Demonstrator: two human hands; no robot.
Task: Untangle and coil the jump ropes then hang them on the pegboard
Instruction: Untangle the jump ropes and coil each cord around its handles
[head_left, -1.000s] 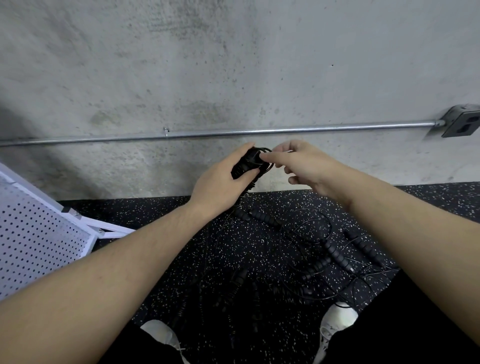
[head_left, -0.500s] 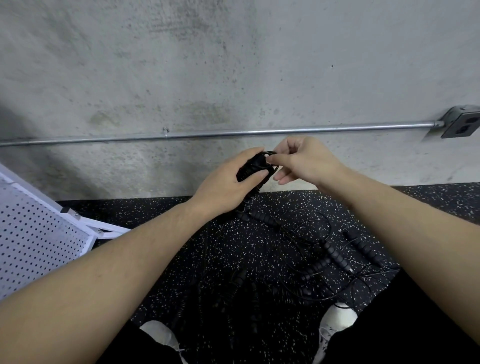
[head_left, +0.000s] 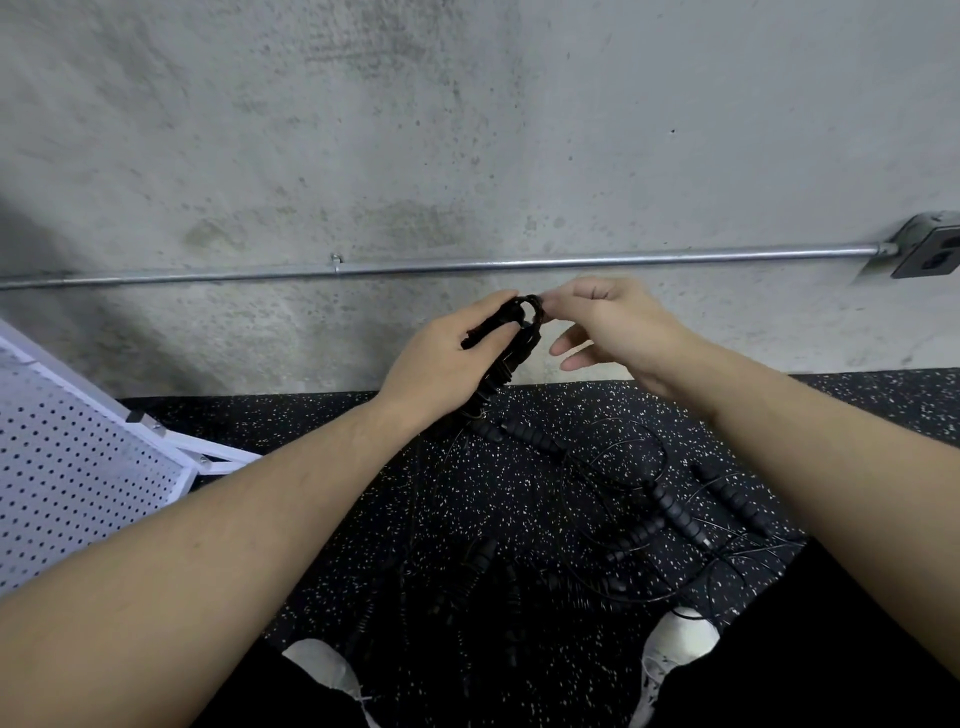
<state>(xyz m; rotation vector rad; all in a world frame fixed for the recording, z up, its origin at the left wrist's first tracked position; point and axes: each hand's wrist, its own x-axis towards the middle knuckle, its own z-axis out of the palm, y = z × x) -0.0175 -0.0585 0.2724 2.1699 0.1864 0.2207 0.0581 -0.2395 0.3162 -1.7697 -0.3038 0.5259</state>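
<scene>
My left hand (head_left: 441, 364) grips a bundle of black jump rope handles and coiled cord (head_left: 506, 338), held up in front of the concrete wall. My right hand (head_left: 613, 322) pinches a small loop of the cord at the top of that bundle, with its lower fingers spread loose. Thin cord trails down from the bundle to a tangle of black jump ropes (head_left: 649, 509) with ribbed handles on the speckled floor. The white pegboard (head_left: 78, 467) leans at the left edge.
A metal conduit (head_left: 519, 264) runs along the wall to an outlet box (head_left: 930, 252) at the right. My two white shoes (head_left: 675, 644) show at the bottom, close to the tangle. The black speckled rubber floor (head_left: 311, 426) lies between pegboard and ropes.
My right hand has shifted slightly right and up along the top of the bundle, and its lower fingers have opened out. My left hand keeps its grip on the handles.
</scene>
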